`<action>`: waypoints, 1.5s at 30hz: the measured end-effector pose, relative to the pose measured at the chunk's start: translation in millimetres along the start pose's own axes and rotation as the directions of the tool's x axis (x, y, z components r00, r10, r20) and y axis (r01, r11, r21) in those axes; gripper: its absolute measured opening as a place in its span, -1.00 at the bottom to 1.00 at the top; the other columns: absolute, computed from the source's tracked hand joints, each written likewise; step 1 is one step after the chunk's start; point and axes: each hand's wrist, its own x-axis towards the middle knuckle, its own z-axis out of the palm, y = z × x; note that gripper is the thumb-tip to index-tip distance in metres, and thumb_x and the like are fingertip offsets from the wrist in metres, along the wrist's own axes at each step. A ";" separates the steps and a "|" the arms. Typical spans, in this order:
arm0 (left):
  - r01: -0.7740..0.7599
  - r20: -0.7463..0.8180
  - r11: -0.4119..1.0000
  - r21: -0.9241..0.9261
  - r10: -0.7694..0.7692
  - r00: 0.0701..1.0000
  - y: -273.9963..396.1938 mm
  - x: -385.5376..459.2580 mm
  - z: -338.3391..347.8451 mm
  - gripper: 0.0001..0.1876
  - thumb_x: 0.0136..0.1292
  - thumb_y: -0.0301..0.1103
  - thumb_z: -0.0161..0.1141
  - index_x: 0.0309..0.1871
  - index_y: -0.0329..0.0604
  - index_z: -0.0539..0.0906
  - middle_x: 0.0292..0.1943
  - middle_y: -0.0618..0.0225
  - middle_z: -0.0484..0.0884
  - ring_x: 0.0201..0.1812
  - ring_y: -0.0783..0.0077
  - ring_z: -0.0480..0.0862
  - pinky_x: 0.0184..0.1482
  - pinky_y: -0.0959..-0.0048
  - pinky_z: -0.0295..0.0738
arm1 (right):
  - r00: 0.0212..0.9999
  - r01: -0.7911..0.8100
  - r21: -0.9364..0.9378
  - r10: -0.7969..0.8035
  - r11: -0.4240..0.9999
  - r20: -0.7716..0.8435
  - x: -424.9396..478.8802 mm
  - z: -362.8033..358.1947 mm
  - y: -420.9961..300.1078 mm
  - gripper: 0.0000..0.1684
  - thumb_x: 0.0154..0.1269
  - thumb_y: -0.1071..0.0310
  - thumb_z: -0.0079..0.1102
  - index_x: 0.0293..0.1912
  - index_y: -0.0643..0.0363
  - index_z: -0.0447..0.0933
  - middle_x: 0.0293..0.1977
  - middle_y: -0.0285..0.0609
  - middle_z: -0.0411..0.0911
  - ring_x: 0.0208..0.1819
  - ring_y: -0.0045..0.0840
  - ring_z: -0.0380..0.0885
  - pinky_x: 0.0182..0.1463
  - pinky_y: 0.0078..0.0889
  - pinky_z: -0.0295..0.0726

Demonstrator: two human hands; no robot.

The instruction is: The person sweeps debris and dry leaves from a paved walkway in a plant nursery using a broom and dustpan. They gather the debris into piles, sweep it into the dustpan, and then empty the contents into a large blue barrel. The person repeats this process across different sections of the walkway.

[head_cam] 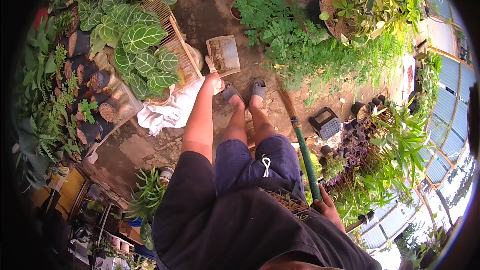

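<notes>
My left hand [213, 83] is closed around the pale handle of a dustpan [229, 54]. The pan is held just beyond my sandals, with brown dirt on its surface. My right hand [327, 207] grips the green-wrapped handle [308, 157] of a broom at my right side. The broom's brown bristles [285, 99] reach down toward the ground beside my right foot. How firmly the bristles touch the ground I cannot tell.
Large-leaved potted plants [144, 48] stand by a slatted wooden rack [165, 11] at left, above a white sack [172, 110]. A dark plastic stool [325, 123] stands at right. Leafy green plants [277, 22] spread ahead, near a big black pot [333, 11].
</notes>
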 end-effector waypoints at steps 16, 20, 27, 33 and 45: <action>-0.001 -0.051 0.945 0.327 0.019 0.999 117.3 26.7 63.4 -0.94 0.24 -0.49 -0.20 -0.27 -0.17 0.30 -0.56 0.28 0.39 -0.63 0.44 0.44 -0.66 0.49 0.43 | 0.930 0.364 -0.394 -0.310 0.844 0.197 83.6 81.9 -13.0 -0.19 0.25 0.46 -0.09 0.44 0.12 -0.16 -0.43 -0.19 0.46 -0.57 -0.60 0.47 -0.46 -0.53 0.48; -0.007 -0.076 0.935 0.354 0.036 0.996 104.3 21.3 76.8 -0.92 0.27 -0.41 -0.19 -0.21 -0.17 0.28 -0.55 0.26 0.38 -0.65 0.43 0.44 -0.68 0.46 0.43 | 0.992 0.087 -0.170 -0.069 0.982 0.105 36.6 75.4 -17.2 -0.17 0.26 0.50 -0.07 0.44 0.07 -0.18 -0.46 -0.25 0.43 -0.63 -0.63 0.40 -0.52 -0.54 0.43; -0.043 -0.040 0.901 0.432 0.067 0.997 76.3 17.6 85.1 -0.84 0.29 -0.40 -0.22 -0.09 -0.18 0.19 -0.52 0.25 0.36 -0.67 0.40 0.43 -0.67 0.44 0.43 | 0.929 0.367 -0.557 -0.266 0.745 0.256 89.1 148.9 -8.4 -0.12 0.25 0.36 0.03 0.43 0.16 -0.21 0.16 0.33 0.30 0.20 -0.20 0.38 0.23 -0.41 0.30; 0.018 -0.044 0.896 0.445 0.002 0.999 81.5 34.5 62.6 -0.84 0.34 -0.30 -0.25 -0.18 -0.20 0.23 -0.53 0.26 0.36 -0.65 0.41 0.42 -0.66 0.45 0.44 | 0.851 0.472 -0.327 -0.327 0.818 0.410 72.4 159.7 1.6 -0.15 0.27 0.41 0.06 0.43 0.18 -0.15 0.31 0.14 0.17 0.34 -0.33 0.19 0.34 -0.49 0.12; 0.061 -0.072 0.886 0.459 -0.032 0.997 82.9 26.9 57.9 -0.80 0.41 -0.21 -0.24 -0.22 -0.14 0.26 -0.56 0.29 0.36 -0.65 0.42 0.41 -0.63 0.42 0.45 | 0.939 0.287 -0.409 -0.171 0.866 0.298 103.6 154.5 -1.5 -0.15 0.28 0.43 -0.02 0.44 0.13 -0.22 -0.41 -0.11 0.53 -0.51 -0.51 0.48 -0.24 -0.47 0.50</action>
